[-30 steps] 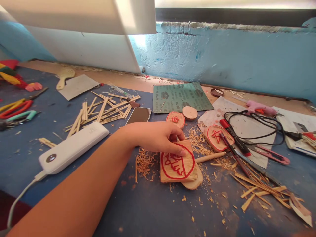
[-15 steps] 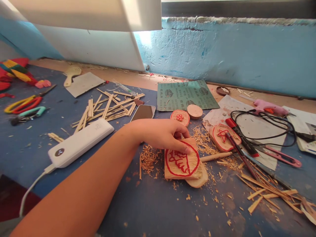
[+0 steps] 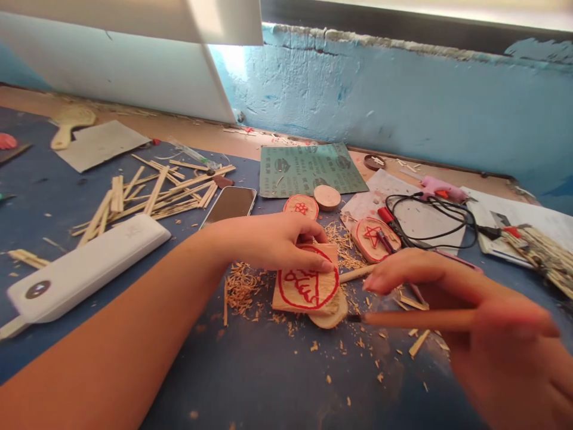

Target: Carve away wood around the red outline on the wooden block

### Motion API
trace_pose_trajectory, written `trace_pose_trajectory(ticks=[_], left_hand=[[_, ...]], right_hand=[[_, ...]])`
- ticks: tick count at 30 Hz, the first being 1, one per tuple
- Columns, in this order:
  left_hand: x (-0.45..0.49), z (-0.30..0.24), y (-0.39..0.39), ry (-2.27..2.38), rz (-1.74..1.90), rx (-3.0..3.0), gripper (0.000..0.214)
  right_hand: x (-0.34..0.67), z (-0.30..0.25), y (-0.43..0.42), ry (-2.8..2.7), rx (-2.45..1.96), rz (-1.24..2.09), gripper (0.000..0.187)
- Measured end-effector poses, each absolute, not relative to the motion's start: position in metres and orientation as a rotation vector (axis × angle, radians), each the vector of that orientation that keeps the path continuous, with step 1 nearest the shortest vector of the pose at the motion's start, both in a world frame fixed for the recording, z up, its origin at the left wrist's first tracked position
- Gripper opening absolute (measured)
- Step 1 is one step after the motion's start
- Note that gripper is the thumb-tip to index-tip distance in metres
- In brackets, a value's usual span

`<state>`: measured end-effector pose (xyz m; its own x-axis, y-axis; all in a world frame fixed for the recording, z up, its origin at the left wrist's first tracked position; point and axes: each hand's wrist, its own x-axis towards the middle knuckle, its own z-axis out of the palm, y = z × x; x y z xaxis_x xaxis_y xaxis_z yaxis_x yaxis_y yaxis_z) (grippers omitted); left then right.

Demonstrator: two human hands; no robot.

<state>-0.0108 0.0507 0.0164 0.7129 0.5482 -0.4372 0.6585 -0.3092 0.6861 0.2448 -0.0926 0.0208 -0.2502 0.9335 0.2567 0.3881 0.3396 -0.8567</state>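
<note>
My left hand [image 3: 286,239] grips the top edge of a square wooden block [image 3: 299,286], thumb on its face. Red lines on the block form a circle with a figure inside, partly under the thumb. A pale wood slice [image 3: 329,316] lies beneath its lower right corner. My right hand [image 3: 496,334], blurred, holds a slim wooden-handled tool [image 3: 416,319] whose short dark tip points left toward the block, apart from it. The exact kind of tip cannot be made out. A round wooden stick [image 3: 356,275] lies between the block and my right fingers.
Wood shavings [image 3: 244,292] surround the block. Behind it are wood slices with red drawings [image 3: 301,206], a phone [image 3: 230,206] and green sandpaper [image 3: 308,170]. A power bank [image 3: 89,263] and thin sticks [image 3: 156,194] lie left; a black cable [image 3: 430,245] and pink glue gun [image 3: 443,188] right.
My right hand has come into view from the right with the wooden-handled tool. My left hand still holds the block. The view has shifted, so things on the table appear farther left.
</note>
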Motion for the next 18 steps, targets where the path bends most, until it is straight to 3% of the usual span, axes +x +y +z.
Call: trace_pose_trajectory(ticks=[11, 15, 18], left_hand=[[0.0, 0.013, 0.044, 0.987, -0.115, 1.95, 0.055], [0.001, 0.011, 0.044, 1.028, -0.14, 1.962, 0.056], [0.002, 0.009, 0.044, 1.053, -0.169, 2.002, 0.059]], right_hand=[[0.24, 0.017, -0.079, -1.864, -1.186, 0.973, 0.036], [0.238, 0.018, -0.074, -1.918, -1.087, 0.896, 0.012], [0.239, 0.013, -0.075, -1.906, -1.035, 0.844, 0.02]])
